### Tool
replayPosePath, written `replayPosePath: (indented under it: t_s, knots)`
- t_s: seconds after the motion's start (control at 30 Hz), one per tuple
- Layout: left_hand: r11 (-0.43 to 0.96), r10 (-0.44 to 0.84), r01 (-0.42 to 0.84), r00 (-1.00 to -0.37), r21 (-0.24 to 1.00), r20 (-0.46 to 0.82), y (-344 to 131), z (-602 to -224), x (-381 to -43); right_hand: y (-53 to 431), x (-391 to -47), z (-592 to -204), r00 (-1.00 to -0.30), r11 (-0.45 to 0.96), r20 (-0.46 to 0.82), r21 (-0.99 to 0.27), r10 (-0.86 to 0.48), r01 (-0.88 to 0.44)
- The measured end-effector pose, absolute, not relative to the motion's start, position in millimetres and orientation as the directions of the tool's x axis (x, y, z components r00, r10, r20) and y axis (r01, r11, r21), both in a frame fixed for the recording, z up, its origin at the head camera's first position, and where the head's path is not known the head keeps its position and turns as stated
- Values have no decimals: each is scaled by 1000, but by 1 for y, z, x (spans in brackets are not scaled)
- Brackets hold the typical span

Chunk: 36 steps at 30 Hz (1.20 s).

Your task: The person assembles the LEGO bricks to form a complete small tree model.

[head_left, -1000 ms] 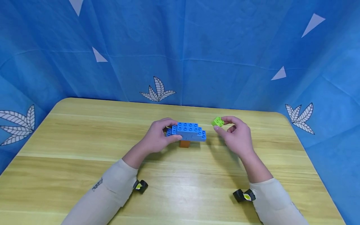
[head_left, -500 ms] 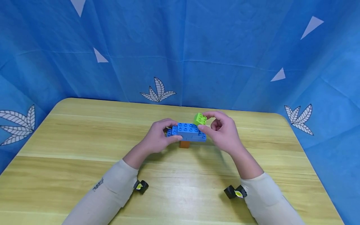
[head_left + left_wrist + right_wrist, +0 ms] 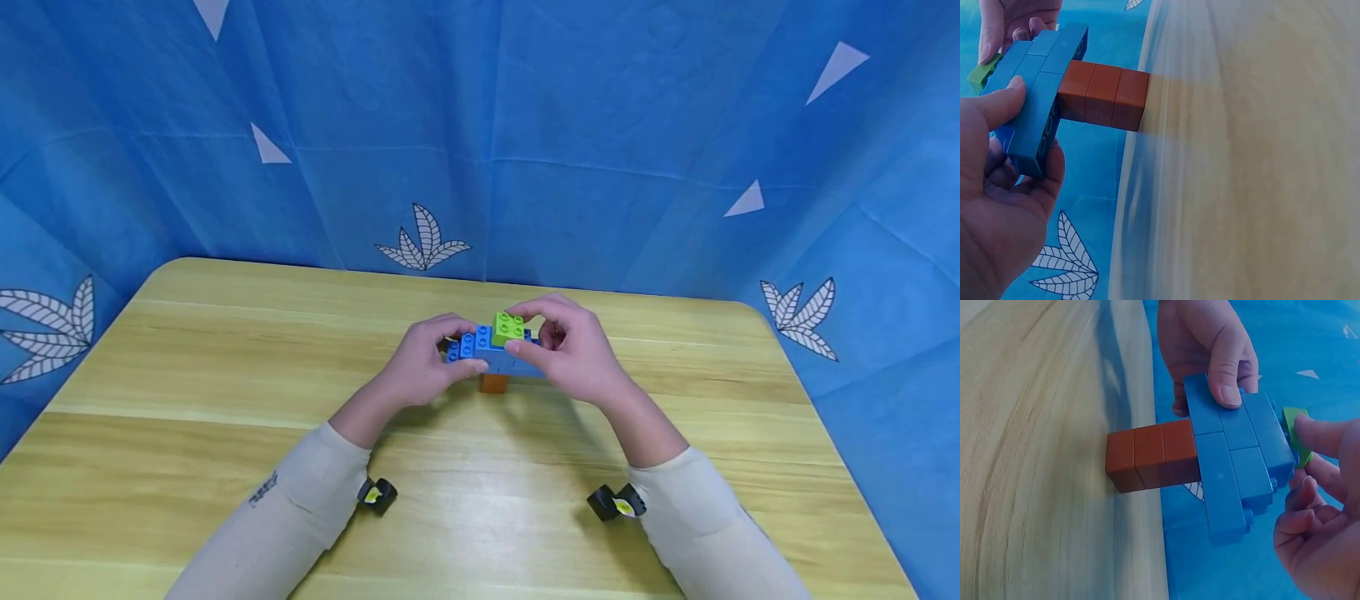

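A stepped block of blue bricks [image 3: 487,359] tops a short column of brown-orange bricks [image 3: 1151,455] that stands on the table [image 3: 480,500]. My left hand [image 3: 417,363] grips the left end of the blue bricks, its thumb along the near face. A light green brick [image 3: 508,328] with studs on top is pinched between thumb and finger of my right hand [image 3: 573,350]. It is over the top blue layer, a little right of its left end. In the right wrist view the green brick lies against the studs; whether it is pressed fully down I cannot tell.
A blue cloth [image 3: 600,150] with white triangles and leaf prints hangs behind the table's far edge. Each forearm wears a beige sleeve and a small black wrist camera [image 3: 377,497].
My right hand has carried the green brick leftward from beside the structure to the top of the blue bricks. My left hand keeps its grip in the same place.
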State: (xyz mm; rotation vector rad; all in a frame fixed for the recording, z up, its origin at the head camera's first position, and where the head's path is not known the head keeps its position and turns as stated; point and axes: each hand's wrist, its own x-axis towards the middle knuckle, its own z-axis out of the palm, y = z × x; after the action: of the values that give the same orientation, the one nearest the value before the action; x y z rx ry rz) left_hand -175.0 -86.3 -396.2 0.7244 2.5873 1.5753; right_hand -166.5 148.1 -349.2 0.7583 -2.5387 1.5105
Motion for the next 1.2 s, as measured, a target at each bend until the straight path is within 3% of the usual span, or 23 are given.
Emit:
replayPosePath:
  t_s: [0.53, 1.2]
  knots:
    - [376, 392, 372, -894, 848, 218, -84, -395, -176, 147, -170, -346, -828, 441, 336, -723, -449, -532]
    - [384, 404, 383, -888, 840, 219, -85, -394, -174, 146, -167, -355, -810, 468, 378, -673, -449, -573]
